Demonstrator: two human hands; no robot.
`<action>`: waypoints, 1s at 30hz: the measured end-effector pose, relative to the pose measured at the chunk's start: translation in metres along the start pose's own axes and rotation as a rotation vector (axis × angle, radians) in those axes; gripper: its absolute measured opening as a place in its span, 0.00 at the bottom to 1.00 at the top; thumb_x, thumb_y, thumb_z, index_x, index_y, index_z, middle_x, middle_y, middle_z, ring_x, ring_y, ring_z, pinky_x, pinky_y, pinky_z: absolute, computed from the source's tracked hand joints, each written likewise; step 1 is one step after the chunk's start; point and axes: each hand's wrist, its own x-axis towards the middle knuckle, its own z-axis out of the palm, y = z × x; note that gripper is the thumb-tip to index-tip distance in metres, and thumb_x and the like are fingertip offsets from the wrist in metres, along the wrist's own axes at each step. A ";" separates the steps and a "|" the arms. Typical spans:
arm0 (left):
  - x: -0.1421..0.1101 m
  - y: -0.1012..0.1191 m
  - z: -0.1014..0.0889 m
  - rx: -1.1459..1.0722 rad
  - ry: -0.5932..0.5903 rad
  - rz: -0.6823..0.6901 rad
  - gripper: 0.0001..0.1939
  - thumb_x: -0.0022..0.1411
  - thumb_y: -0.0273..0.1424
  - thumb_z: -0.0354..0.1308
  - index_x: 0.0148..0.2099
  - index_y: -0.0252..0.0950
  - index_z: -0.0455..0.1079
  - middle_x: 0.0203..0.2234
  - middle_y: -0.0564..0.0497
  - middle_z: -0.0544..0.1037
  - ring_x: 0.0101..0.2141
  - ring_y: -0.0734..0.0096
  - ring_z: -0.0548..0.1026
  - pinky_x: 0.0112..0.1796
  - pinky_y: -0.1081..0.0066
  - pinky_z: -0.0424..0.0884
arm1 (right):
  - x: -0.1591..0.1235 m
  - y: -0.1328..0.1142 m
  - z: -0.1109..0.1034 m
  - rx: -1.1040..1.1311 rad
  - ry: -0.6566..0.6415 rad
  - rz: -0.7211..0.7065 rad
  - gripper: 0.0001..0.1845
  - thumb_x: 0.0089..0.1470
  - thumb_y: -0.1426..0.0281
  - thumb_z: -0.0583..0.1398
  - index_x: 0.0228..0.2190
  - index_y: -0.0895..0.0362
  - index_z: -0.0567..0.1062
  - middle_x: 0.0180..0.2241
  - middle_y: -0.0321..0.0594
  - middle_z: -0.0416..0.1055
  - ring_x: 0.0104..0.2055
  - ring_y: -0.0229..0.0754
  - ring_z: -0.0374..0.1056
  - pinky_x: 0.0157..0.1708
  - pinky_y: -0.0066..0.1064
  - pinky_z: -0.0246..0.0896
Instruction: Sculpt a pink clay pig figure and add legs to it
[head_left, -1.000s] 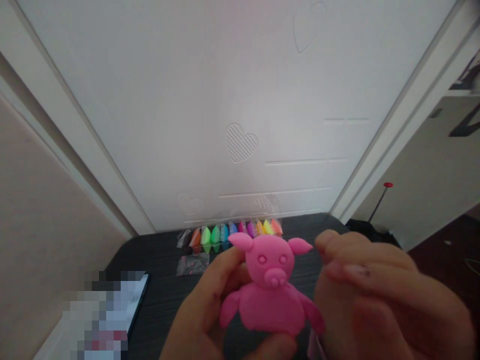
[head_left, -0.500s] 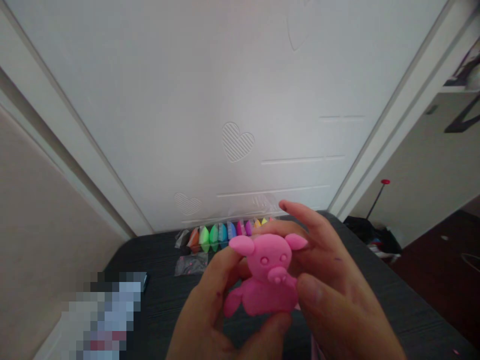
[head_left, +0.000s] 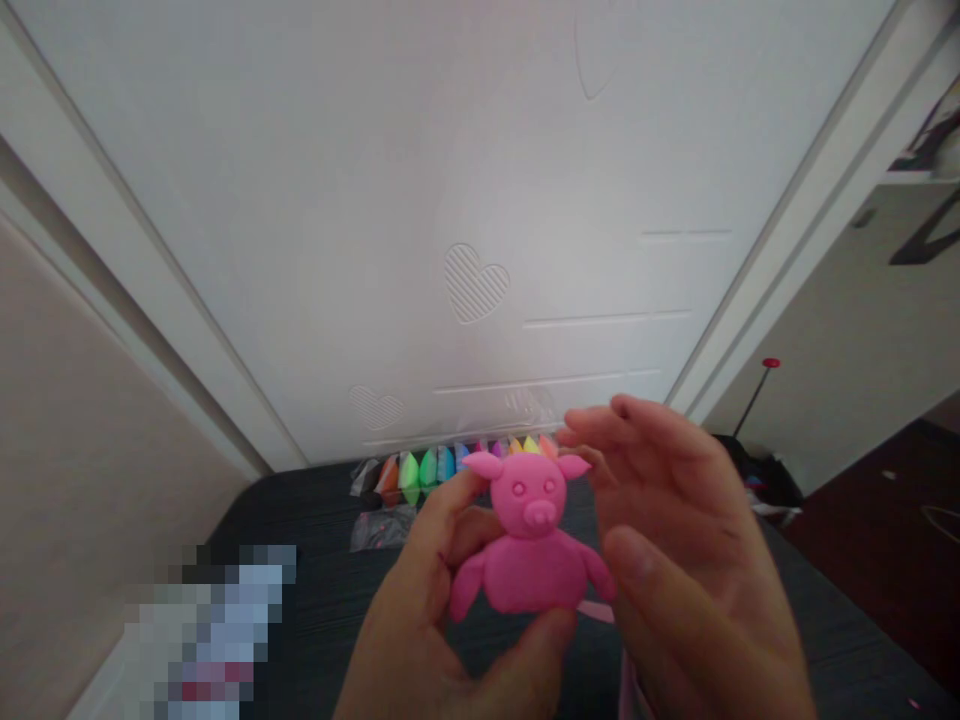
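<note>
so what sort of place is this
Probably a room at home: a dark table stands by a white panel embossed with hearts, and small colourful packets lie near the table's far edge.

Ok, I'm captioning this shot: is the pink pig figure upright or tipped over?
Upright: held in the left hand, the pink pig figure has its head above its body, ears at the top.

White panel [head_left: 337,200] with embossed hearts [head_left: 476,284], dark tabletop [head_left: 322,590], red-tipped rod [head_left: 754,400] at right, pixelated item [head_left: 236,620] at left
</note>
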 end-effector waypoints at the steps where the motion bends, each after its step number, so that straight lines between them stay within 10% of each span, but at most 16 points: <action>1: 0.001 0.000 0.000 0.007 0.010 -0.011 0.26 0.43 0.24 0.60 0.48 0.40 0.65 0.35 0.52 0.78 0.32 0.74 0.76 0.34 0.82 0.71 | 0.000 0.001 0.000 -0.037 0.039 -0.044 0.22 0.48 0.75 0.57 0.46 0.50 0.66 0.47 0.41 0.66 0.49 0.43 0.63 0.49 0.36 0.61; 15: 0.009 0.000 -0.005 0.151 -0.042 -0.015 0.20 0.42 0.25 0.62 0.42 0.40 0.69 0.33 0.53 0.78 0.33 0.72 0.75 0.34 0.80 0.69 | 0.018 0.013 -0.002 0.296 -0.154 0.300 0.18 0.47 0.71 0.60 0.42 0.49 0.68 0.34 0.34 0.70 0.31 0.32 0.67 0.27 0.20 0.64; 30: 0.018 -0.006 -0.008 -0.141 -0.071 0.010 0.01 0.49 0.26 0.59 0.27 0.35 0.70 0.23 0.55 0.75 0.28 0.75 0.73 0.33 0.78 0.66 | 0.018 0.010 -0.007 0.181 -0.135 0.207 0.07 0.50 0.71 0.58 0.35 0.51 0.74 0.29 0.33 0.72 0.30 0.32 0.66 0.27 0.21 0.63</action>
